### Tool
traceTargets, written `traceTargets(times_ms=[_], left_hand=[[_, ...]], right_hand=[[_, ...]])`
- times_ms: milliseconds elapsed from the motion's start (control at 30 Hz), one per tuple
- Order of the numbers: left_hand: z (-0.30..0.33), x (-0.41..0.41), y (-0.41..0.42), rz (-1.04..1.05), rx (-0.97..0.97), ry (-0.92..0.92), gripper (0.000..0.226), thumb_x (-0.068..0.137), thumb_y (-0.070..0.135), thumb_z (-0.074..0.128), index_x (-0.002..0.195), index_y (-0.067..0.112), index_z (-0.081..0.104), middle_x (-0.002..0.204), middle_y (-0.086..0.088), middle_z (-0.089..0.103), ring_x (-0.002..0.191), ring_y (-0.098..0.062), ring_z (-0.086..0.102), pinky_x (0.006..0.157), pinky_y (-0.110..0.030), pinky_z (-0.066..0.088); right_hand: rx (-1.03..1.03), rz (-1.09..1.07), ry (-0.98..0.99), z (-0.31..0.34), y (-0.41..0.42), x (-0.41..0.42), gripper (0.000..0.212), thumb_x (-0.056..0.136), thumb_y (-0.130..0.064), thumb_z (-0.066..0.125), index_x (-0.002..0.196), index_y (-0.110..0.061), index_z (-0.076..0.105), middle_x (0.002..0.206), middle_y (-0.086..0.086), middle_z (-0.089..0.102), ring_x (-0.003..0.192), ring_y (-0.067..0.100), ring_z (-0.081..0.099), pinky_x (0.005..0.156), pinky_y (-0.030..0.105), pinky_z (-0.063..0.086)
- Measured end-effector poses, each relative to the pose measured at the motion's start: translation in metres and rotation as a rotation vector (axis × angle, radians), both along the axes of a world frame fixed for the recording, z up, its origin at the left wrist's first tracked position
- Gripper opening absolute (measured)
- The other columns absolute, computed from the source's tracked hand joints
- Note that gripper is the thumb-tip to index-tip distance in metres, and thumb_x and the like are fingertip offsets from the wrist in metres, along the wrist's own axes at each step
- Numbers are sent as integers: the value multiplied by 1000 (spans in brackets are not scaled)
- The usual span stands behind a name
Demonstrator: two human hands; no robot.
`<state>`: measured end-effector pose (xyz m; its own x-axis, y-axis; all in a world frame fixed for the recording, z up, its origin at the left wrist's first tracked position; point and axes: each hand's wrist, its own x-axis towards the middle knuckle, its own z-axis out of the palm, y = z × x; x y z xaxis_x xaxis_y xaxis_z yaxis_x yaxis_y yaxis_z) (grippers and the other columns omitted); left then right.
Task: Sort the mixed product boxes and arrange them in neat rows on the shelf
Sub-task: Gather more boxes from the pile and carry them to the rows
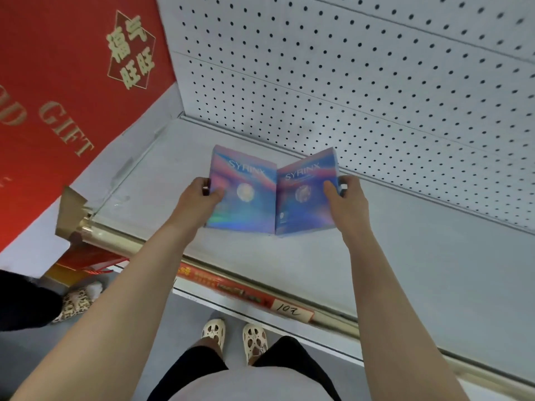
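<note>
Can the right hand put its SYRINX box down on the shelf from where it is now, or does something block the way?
Probably yes. The right hand grips its SYRINX box above bare shelf; only the left hand's box, touching it, is close.

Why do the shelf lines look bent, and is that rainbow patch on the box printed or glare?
Head view: the wide-angle lens bows the shelf edge and pegboard rows. The rainbow band on the left box looks like light off a holographic finish. The price strip and the scene's edges are smeared, the right box lettering soft. Lighting is even, shadows faint.
</note>
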<state>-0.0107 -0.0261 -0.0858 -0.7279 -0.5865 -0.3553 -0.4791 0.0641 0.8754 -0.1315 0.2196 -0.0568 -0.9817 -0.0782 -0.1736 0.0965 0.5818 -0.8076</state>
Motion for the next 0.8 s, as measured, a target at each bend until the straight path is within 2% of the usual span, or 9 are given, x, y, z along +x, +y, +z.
traceTargets(times_ms=[100,200,267,333,400,467,600,733,800], left_hand=[[4,5,17,-31,201,84,19,95,11,57,112,15,50,111,-12,64,93,-30,65,84,-49,52],[9,10,30,-138,306,131,23,96,7,54,118,13,49,100,-6,64,78,-19,64,67,-35,52],[10,13,39,-235,353,153,25,96,9,54,121,13,52,98,-3,67,76,-16,66,61,-28,54],[11,17,52,-297,388,162,22,97,10,54,119,15,55,104,-4,69,86,-21,68,72,-33,55],[13,18,70,-337,405,172,16,98,15,53,112,18,58,112,-7,69,96,-27,67,83,-41,52],[15,20,92,-386,376,198,14,97,28,54,107,20,59,113,-6,68,95,-25,65,80,-40,49],[15,23,141,-481,258,243,22,90,46,51,86,27,61,94,4,67,86,-16,61,76,-34,48],[13,28,203,-587,260,246,19,96,38,52,82,28,60,85,11,63,82,-10,56,80,-32,45],[13,34,238,-652,260,243,19,98,35,51,82,28,60,88,9,64,83,-11,57,80,-31,45]], right_hand=[[-60,-136,34,-1,29,24,28,96,-35,55,119,-20,49,80,-5,56,72,16,56,67,32,46],[-108,-283,105,0,57,59,28,95,-33,57,119,-20,50,72,-4,51,63,13,49,58,27,37],[-133,-395,125,0,73,87,28,94,-31,58,118,-19,50,67,-5,47,59,11,46,56,25,36],[-195,-497,148,1,88,120,27,92,-31,58,116,-21,49,69,-2,49,62,14,50,59,27,42],[-255,-612,161,2,104,155,26,91,-29,58,115,-21,48,72,0,54,68,17,56,62,29,46],[-331,-729,168,2,122,186,24,92,-26,59,113,-22,49,76,2,57,71,17,57,63,29,46],[-420,-967,223,4,164,238,20,78,-34,62,96,-35,52,83,5,60,75,20,55,65,33,42],[-438,-1106,248,-1,211,283,21,84,-30,63,101,-32,52,75,-7,61,71,20,52,56,26,35],[-436,-1176,255,-4,235,302,23,82,-32,64,101,-33,52,73,-9,60,72,20,54,57,27,37]])
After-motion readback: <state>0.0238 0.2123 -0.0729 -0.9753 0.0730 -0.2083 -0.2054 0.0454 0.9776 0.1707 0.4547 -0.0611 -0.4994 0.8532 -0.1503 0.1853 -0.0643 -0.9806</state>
